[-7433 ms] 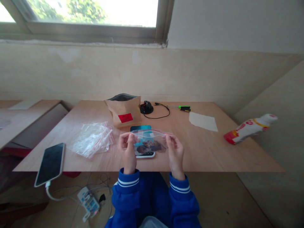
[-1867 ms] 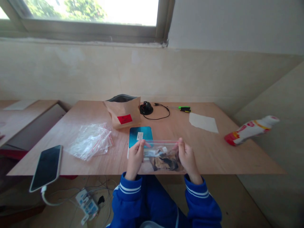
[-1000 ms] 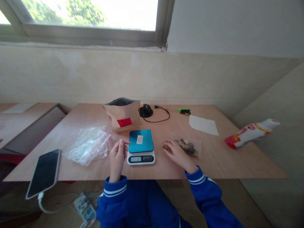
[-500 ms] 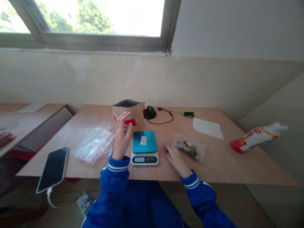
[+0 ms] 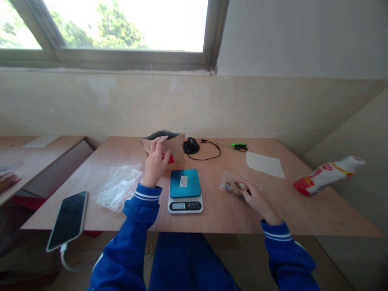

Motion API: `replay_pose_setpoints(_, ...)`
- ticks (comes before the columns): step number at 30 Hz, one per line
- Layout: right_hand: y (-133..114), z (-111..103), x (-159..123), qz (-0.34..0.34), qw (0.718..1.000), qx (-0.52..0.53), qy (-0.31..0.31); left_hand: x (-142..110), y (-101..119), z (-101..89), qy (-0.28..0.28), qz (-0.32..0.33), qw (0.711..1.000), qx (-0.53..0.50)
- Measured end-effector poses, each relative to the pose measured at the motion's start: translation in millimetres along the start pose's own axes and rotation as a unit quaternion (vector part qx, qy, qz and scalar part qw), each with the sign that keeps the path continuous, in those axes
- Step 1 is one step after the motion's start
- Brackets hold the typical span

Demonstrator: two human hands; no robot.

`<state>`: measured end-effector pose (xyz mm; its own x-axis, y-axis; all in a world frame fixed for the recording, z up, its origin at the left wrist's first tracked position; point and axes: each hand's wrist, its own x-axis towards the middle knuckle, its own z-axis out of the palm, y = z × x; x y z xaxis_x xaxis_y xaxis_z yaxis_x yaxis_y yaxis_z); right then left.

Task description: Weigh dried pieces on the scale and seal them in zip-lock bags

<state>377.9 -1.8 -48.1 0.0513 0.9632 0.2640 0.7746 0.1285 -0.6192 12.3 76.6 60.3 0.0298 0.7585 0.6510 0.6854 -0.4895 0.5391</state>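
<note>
My left hand (image 5: 155, 161) is raised before a brown paper bag (image 5: 178, 145), fingers bent and apart, holding nothing. The bag's dark mouth gapes and a red patch (image 5: 171, 159) shows on its front, partly behind the hand. Close by, a kitchen scale (image 5: 185, 188) with a blue-green plate and a white label lies flat; nothing else is on its plate. Further right, a clear zip bag (image 5: 226, 186) holds small brown and grey pieces too unclear to name. My right hand (image 5: 257, 199) covers its right part, fingers closed on the plastic.
Clear plastic bags (image 5: 117, 188) lie at left, near a phone (image 5: 68, 220) on a white cable, overhanging the front edge. Behind are a black round device (image 5: 191, 145) with its cord, screwdrivers (image 5: 239, 146), white paper (image 5: 265, 163) and, rightward, a bottle (image 5: 329, 176). Another person's hand (image 5: 9, 180) shows far left.
My right hand has moved right, from the zip bag's left edge onto its right part. My left hand has shifted slightly up, toward the paper bag's mouth.
</note>
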Motion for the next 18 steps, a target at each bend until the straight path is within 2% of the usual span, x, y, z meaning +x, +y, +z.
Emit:
replay_pose_setpoints(3,17.5,1.0,-7.6,-0.01,0.995,-0.094,0.009,-0.9,-0.7,0.7,0.001,-0.013,1.0,-0.012)
replay_pose_setpoints(6,23.7,10.2,-11.5,-0.032,0.989,-0.144,0.013,-2.4,0.5,0.5,0.001,-0.016,1.0,-0.024)
replay_pose_setpoints(11,19.0,21.4,-0.8,-0.055,0.988,-0.141,-0.015,-6.7,0.7,-1.6,0.005,-0.005,1.0,-0.029)
replay_pose_setpoints(18,16.9,15.4,34.7,-0.064,0.985,-0.142,-0.075,-10.0,-6.0,-6.7,0.001,0.021,0.999,-0.044)
